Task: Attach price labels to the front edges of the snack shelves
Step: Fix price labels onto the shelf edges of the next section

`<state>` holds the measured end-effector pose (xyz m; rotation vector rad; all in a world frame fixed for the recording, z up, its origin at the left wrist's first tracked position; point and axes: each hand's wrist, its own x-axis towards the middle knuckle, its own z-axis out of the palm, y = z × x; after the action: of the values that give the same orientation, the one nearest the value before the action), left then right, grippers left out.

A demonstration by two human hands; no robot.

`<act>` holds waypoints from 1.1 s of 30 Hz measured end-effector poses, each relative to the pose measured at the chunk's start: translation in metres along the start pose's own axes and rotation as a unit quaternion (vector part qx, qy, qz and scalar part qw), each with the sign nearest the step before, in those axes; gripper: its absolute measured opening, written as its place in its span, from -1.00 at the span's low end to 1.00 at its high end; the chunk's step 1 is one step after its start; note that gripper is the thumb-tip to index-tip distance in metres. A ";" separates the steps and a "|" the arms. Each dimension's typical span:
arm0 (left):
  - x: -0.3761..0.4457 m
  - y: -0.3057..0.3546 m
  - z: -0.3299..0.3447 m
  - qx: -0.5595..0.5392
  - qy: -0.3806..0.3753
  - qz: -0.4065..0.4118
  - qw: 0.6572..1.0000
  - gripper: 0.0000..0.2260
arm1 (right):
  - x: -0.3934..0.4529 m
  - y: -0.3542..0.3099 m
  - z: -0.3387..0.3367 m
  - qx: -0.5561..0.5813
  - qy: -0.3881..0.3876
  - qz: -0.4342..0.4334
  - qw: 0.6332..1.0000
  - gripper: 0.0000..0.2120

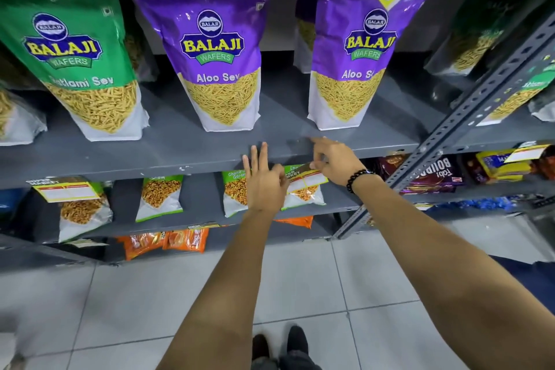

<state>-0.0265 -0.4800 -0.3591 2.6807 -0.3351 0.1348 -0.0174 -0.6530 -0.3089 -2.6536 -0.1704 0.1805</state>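
A: What does this person wear?
B: A bracelet (357, 179) of round black beads, at the wrist of the right hand (333, 159). Both forearms are bare.
A: And on the feet?
B: Dark shoes (297, 339).

A price label (307, 179), white with a yellow-red border and brown header, slightly tilted at the grey shelf (180, 156) front edge

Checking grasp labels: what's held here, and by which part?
A price label: right hand pinches its top edge; left hand seems to pinch its left end.
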 end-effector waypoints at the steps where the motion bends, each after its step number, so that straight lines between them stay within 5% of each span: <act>1: -0.001 -0.002 -0.003 0.005 -0.012 0.008 1.000 -0.87 | -0.003 0.002 0.003 0.007 -0.002 0.006 1.000 -0.85; 12: 0.014 -0.014 -0.018 0.087 -0.042 0.028 0.995 -0.80 | 0.000 0.007 0.042 0.040 0.133 0.018 0.990 -0.93; 21: 0.019 -0.008 -0.027 0.049 0.022 0.012 0.998 -0.91 | 0.001 0.001 0.035 0.094 0.150 0.041 0.983 -0.88; 33: 0.027 -0.001 -0.030 0.075 0.000 -0.026 0.997 -0.84 | 0.006 -0.009 0.033 0.079 0.192 0.075 0.975 -0.86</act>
<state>-0.0015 -0.4724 -0.3288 2.8346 -0.2632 0.1501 -0.0173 -0.6293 -0.3337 -2.4844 0.1649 -0.2612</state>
